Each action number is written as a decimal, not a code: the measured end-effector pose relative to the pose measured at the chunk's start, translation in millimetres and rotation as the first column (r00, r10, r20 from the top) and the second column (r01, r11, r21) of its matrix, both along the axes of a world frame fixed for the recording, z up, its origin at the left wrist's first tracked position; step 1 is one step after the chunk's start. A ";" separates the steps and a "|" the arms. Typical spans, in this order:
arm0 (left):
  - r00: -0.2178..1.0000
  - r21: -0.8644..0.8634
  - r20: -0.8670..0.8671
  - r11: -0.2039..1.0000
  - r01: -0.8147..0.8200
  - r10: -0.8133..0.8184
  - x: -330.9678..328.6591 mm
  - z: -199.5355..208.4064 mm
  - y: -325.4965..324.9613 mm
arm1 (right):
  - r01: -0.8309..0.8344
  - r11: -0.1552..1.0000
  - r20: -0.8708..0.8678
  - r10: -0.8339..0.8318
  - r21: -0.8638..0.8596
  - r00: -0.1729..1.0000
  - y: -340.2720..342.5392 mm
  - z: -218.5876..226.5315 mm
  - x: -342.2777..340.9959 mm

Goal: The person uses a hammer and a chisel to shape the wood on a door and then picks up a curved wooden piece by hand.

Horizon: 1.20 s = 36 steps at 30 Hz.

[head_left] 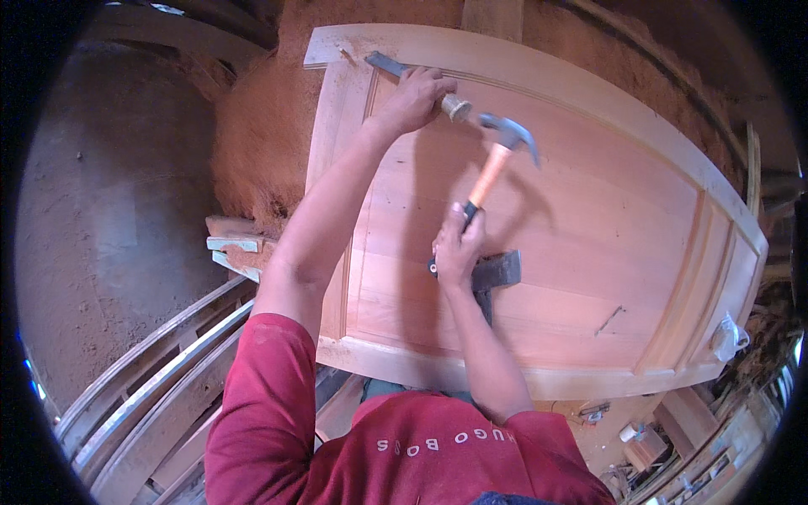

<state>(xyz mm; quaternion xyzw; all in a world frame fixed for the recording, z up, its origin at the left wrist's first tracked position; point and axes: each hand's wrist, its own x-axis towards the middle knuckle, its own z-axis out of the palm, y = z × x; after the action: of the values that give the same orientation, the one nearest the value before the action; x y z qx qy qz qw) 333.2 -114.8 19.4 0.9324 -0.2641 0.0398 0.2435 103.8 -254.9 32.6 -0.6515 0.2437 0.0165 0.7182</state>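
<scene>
A light wooden panelled door (589,210) lies flat in front of me. My left hand (417,99) grips a chisel (389,66) by its wooden handle, the dark blade set against the door's frame near the far left corner. My right hand (457,248) holds a claw hammer (505,139) by its orange and black handle. The steel head hangs just right of the chisel's butt end. A dark flat block (498,271) lies on the door panel under my right wrist.
A heap of reddish sawdust (257,143) sits left of the door. Curved wooden pieces (151,387) lie at the lower left on the dirt floor. A thin metal tool (608,320) rests on the panel. Wood scraps and small items clutter the lower right.
</scene>
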 end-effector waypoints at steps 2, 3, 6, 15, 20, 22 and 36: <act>0.999 -0.020 0.031 1.000 0.009 -0.008 0.8 0.6 -0.7 | 0.173 0.980 0.033 -0.177 0.097 0.984 12.5 20.9 3.1; 0.999 -0.031 0.048 0.999 0.015 -0.014 2.3 1.3 -1.2 | 0.299 0.932 0.021 -0.310 0.204 0.951 21.8 31.9 5.6; 0.997 0.015 0.052 0.998 -0.065 0.064 8.6 -12.1 8.1 | -0.056 0.975 0.132 0.086 -0.216 0.987 18.6 -12.0 1.3; 0.997 -0.024 -0.066 0.998 0.049 -0.051 -18.2 23.7 -9.2 | 0.100 0.986 0.044 -0.107 0.130 0.993 -21.6 39.0 3.3; 0.999 -0.081 -0.025 0.996 0.022 -0.024 -11.1 28.7 -10.7 | 0.025 0.997 0.055 -0.029 0.071 0.998 -38.2 26.4 -1.2; 0.999 -0.029 -0.013 0.999 0.045 -0.045 -9.6 36.2 -10.0 | 0.007 0.998 0.050 -0.010 0.056 0.999 -38.9 27.9 -2.2; 0.998 -0.193 -0.019 0.980 0.053 -0.058 7.6 32.3 7.3 | -0.004 1.000 0.075 0.002 0.021 0.997 -40.0 23.9 -5.4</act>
<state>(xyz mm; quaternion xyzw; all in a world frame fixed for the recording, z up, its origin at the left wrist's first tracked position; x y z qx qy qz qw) 340.7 -107.6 51.8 0.8972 -0.2819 0.0470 0.3368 98.5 -294.9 56.5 -0.6444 0.2152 -0.0044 0.7338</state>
